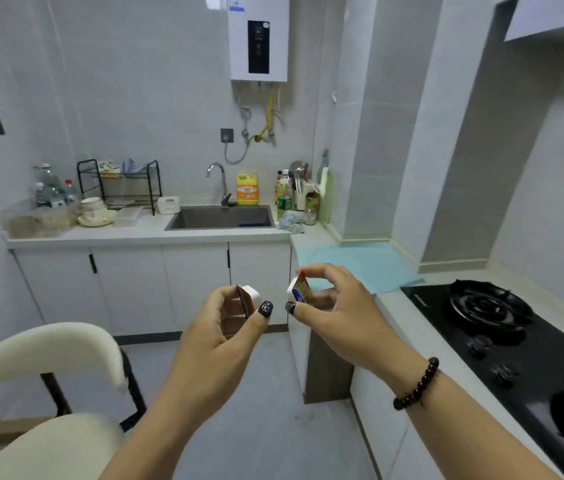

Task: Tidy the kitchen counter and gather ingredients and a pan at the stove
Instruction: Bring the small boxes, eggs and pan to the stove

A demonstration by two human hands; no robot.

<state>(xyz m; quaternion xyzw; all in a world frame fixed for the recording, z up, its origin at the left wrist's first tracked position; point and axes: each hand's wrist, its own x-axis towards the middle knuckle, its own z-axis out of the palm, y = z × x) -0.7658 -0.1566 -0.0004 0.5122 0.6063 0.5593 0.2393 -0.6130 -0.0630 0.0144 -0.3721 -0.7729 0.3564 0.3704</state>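
The left hand (218,327) pinches a small white plastic tub with a printed foil lid (248,299) between thumb and fingers, while the right hand (339,306) grips a matching, possibly identical, second tub (299,291) at its fingertips, both held in mid-air at 9 o'clock of the black glass gas stove (502,344).

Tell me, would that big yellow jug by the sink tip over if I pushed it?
Probably not easily: the yellow detergent jug looks squat and wide-bottomed, standing upright on the counter behind the sink. It has a handle at the top, so lifting should be simple. How full or heavy it is cannot be told. Wet plastic might feel slippery.
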